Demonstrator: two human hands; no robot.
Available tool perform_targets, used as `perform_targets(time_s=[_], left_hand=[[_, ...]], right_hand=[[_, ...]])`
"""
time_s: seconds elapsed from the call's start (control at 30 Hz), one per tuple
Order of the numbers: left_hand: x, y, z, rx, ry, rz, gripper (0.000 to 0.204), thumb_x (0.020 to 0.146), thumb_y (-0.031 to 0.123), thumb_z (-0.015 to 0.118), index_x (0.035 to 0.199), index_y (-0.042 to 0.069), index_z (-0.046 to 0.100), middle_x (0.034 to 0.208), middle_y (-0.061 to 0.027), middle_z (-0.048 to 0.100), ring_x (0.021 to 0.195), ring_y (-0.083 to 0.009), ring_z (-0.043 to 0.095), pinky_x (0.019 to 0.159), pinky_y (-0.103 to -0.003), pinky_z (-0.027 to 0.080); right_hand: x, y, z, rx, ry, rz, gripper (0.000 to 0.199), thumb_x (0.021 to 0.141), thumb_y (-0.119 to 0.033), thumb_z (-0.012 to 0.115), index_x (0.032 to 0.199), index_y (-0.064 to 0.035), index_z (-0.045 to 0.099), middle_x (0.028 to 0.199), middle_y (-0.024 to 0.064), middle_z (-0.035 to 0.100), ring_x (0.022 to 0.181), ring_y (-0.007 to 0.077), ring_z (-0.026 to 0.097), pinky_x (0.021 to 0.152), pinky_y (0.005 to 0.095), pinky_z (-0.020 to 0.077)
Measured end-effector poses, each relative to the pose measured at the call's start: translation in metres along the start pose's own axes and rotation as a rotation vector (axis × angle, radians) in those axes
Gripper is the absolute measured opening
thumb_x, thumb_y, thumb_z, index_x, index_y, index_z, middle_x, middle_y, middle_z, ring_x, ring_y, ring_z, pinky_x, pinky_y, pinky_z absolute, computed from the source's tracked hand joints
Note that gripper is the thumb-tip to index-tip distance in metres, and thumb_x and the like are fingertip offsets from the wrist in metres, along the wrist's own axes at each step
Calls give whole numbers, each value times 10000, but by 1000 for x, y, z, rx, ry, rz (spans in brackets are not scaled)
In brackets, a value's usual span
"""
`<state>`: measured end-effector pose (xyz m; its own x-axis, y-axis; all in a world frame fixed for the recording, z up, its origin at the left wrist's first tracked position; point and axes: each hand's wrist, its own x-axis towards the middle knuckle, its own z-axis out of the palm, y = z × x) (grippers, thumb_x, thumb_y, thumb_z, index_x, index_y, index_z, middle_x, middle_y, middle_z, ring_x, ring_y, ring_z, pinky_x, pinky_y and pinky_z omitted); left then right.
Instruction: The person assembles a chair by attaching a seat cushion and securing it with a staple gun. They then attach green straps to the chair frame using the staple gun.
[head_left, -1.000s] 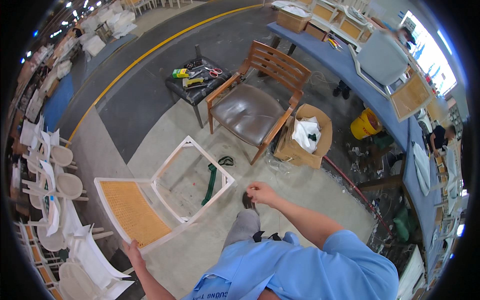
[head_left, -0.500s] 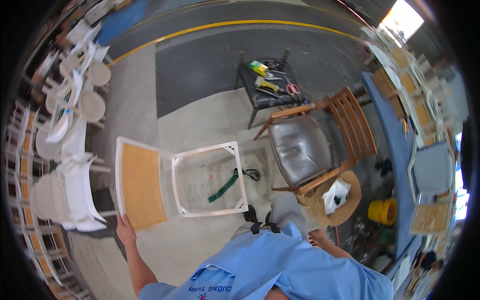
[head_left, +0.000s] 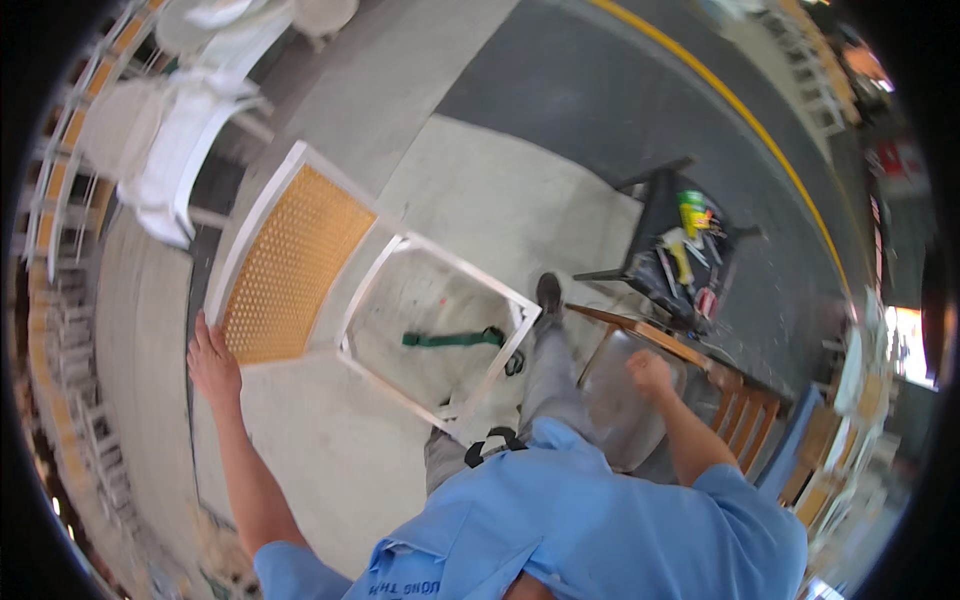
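A white chair frame [head_left: 455,258] with a woven cane backrest [head_left: 295,265] and an open, unfilled seat stands in front of me to the left. My left hand [head_left: 214,368] rests against the near outer end of its backrest, fingers stretched along the white edge. Through the seat opening, a dark green strap [head_left: 452,340] shows on the floor. My right hand [head_left: 650,374] is raised over the brown wooden armchair [head_left: 745,410] with the dark padded seat. Its fingers are curled in, and nothing shows in them.
A black stool [head_left: 650,222] beyond the armchair carries red-handled scissors [head_left: 706,303], a yellow tool and other small items. White chairs [head_left: 190,135] crowd the far left. My foot [head_left: 549,290] is beside the frame's seat corner. A yellow line [head_left: 740,105] crosses the dark floor.
My view has swung round, so the stool and armchair appear turned. My right hand has risen from my side to above the armchair. One foot has stepped forward. My left hand stays at the backrest.
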<state>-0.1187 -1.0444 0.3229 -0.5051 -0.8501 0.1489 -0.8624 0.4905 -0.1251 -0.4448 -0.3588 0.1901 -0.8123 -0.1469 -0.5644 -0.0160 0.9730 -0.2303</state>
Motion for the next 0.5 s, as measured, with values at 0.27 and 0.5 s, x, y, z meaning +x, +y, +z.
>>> perform_targets(time_s=[0.27, 0.5], left_hand=[[-211, 146, 83, -280, -526, -127, 416, 1038, 270, 481, 1388, 52, 539, 1337, -155, 617, 1128, -321, 643, 962, -410, 493], [-392, 418, 146, -1029, -1411, -55, 510, 965, 359, 585, 1394, 86, 548, 1272, -259, 623, 1172, -414, 602, 998, -456, 474]], right_hand=[[165, 4, -25, -427, -296, -235, 371, 965, -376, 573, 1148, -59, 637, 1047, 231, 664, 1038, 403, 627, 915, 489, 483], [187, 77, 10, -174, -391, -78, 548, 1026, -500, 427, 1187, -28, 653, 1138, 249, 674, 1102, 434, 617, 936, 468, 460]])
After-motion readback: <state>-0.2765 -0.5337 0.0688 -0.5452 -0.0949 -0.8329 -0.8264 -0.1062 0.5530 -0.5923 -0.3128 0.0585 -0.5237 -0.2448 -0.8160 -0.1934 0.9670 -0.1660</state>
